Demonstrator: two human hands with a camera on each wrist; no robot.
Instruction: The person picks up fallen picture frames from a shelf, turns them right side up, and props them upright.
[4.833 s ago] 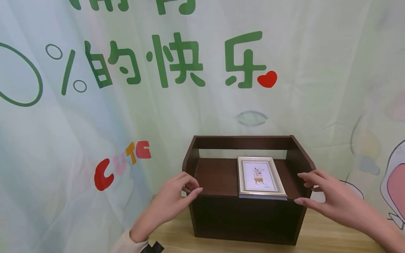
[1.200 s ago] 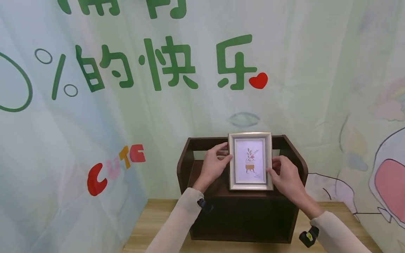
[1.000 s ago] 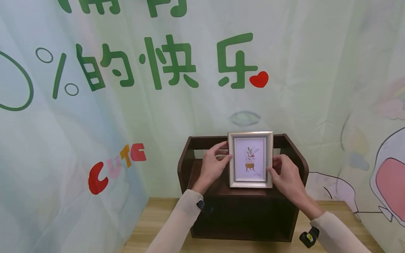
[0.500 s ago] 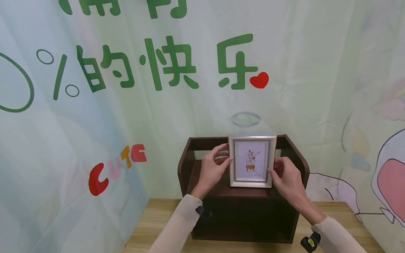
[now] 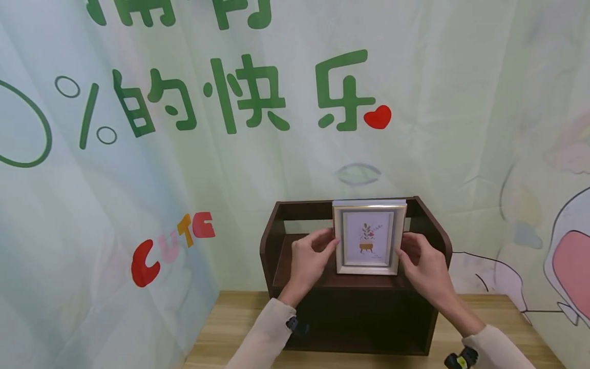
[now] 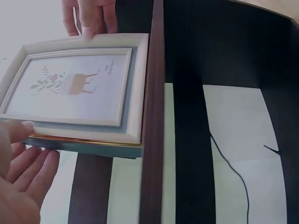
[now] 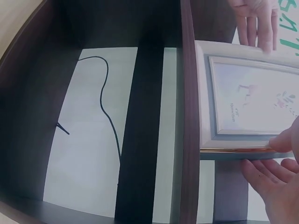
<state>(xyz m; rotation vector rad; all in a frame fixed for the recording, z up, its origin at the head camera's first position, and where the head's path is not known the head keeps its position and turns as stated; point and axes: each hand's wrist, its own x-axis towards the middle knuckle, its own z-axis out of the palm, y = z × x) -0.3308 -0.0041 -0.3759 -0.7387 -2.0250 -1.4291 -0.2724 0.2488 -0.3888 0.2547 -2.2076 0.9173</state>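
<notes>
A picture frame (image 5: pixel 367 238) with a pale silvery border and a potted-plant print stands on the upper shelf of a dark brown desktop shelf (image 5: pixel 299 287). Its top leans toward me, so its upper edge shows in the head view. My left hand (image 5: pixel 310 259) grips the left side, thumb on the front and fingers behind. On the opposite side my right hand (image 5: pixel 426 264) pinches the border the same way. Both wrist views show the picture frame (image 6: pixel 77 88) with its lower edge at the shelf board (image 7: pixel 189 116). Some fingertips behind it are hidden.
The shelf unit stands on a light wooden table (image 5: pixel 235 307), against a printed curtain (image 5: pixel 258 169). Low side panels and a back rail (image 5: pixel 304 210) bound the upper shelf. A thin dark cord (image 6: pixel 236 172) shows behind the lower compartment.
Earlier the picture frame lay flat on the shelf with both hands apart from it. Both hands then held it upright. Over the last second its top has tipped toward me.
</notes>
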